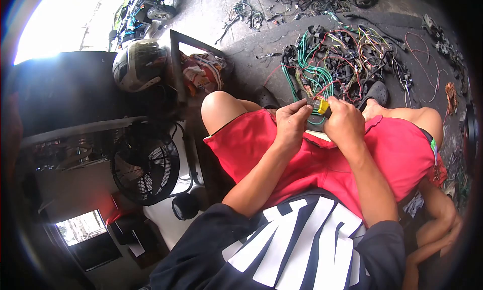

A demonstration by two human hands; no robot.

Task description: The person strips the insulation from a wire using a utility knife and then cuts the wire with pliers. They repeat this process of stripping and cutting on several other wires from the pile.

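Observation:
My left hand (pixel 292 121) is closed in a pinch in front of my lap, its thumb and forefinger by some thin wires; what exactly it grips is too small to tell. My right hand (pixel 345 120) is closed around a yellow wire connector (pixel 322 107), which shows between the two hands. Thin coloured wires run from the connector toward a tangled wiring harness (pixel 347 63) on the floor just beyond. Bundles of green wires (pixel 314 68) stand out on its left side, among red, yellow and black ones.
More wire scraps (pixel 246 13) lie on the dark floor (pixel 256 51). A helmet (pixel 140 66) and a patterned cloth (pixel 203 73) are at the left, above a black fan (pixel 146 167). Another person's bare limbs (pixel 437 219) show at the lower right. An orange bundle (pixel 451 98) lies at the right.

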